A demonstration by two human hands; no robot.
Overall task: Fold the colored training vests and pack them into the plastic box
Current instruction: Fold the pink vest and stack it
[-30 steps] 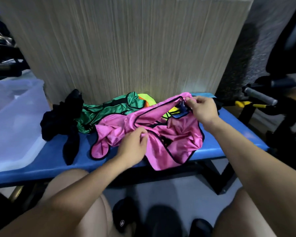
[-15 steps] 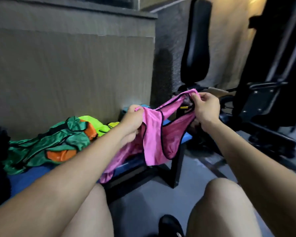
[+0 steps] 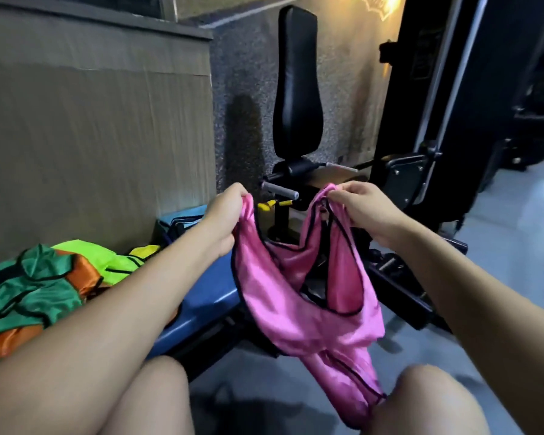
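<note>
Head view: left hand [image 3: 230,204] pinching one shoulder strap of pink vest [image 3: 299,293], right hand [image 3: 357,204] pinching other strap; vest hanging in air between knees, clear of blue bench [image 3: 201,296].

Step, likely: spreading vest before folding. Next calling for untwisting lower part, laying flat.

Fabric looking glossy, slippery, limp, black-piped. Green vest [image 3: 25,290], orange and neon ones lying heaped on bench. Plastic box not showing.

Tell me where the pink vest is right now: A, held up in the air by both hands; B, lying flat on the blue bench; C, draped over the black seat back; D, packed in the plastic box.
A: the left hand and right hand each grip a top corner of the pink vest, which hangs between them.
</note>
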